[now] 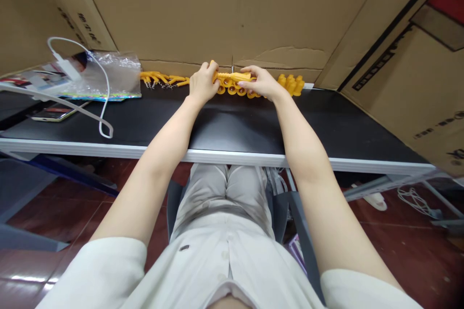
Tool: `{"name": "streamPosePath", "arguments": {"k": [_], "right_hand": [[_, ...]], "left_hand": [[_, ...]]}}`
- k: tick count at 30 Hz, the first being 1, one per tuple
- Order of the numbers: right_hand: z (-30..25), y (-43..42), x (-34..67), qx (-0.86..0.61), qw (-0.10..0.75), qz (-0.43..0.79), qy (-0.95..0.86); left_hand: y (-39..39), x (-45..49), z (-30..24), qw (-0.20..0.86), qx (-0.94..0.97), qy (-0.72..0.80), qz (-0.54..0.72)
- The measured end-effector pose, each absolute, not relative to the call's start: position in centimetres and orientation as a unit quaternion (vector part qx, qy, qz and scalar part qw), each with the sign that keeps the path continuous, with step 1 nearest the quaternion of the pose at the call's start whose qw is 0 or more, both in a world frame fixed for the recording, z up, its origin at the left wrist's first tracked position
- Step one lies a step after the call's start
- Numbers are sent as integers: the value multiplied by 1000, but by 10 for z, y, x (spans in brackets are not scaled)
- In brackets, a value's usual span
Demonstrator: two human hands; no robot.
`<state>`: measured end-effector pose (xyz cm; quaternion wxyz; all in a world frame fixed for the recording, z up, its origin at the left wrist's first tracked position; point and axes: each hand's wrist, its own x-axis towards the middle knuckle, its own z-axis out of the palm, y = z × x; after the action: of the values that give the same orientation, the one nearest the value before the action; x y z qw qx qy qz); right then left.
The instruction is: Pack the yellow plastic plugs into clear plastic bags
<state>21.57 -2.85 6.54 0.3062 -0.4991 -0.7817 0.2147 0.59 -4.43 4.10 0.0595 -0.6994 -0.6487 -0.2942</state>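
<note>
At the far edge of the black table [232,128], my left hand [203,84] and my right hand [260,83] both close their fingers on a row of orange plastic pieces [234,77]. The pieces lie between the two hands, against the cardboard wall. More round orange pieces [291,84] stand in a small cluster just right of my right hand. A pile of thin orange pieces with metal ends [163,78] lies left of my left hand.
A clear plastic bag [108,75] sits at the back left, with a white charger and cable [103,106] looping over it. A phone [54,113] lies at the left. Cardboard sheets [253,9] wall the table at the back and right.
</note>
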Motion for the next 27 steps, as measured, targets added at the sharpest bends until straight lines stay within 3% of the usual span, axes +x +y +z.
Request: {"name": "streamPosePath", "arguments": {"k": [11, 21, 27], "right_hand": [[66, -20, 229, -478, 345, 344, -731], [61, -19, 216, -568, 351, 347, -659], [61, -8, 227, -569, 310, 370, -666]], "left_hand": [[-51, 9, 43, 77, -691, -658, -289], [-54, 16, 46, 64, -700, -650, -288], [-51, 16, 43, 56, -692, -661, -286]]}}
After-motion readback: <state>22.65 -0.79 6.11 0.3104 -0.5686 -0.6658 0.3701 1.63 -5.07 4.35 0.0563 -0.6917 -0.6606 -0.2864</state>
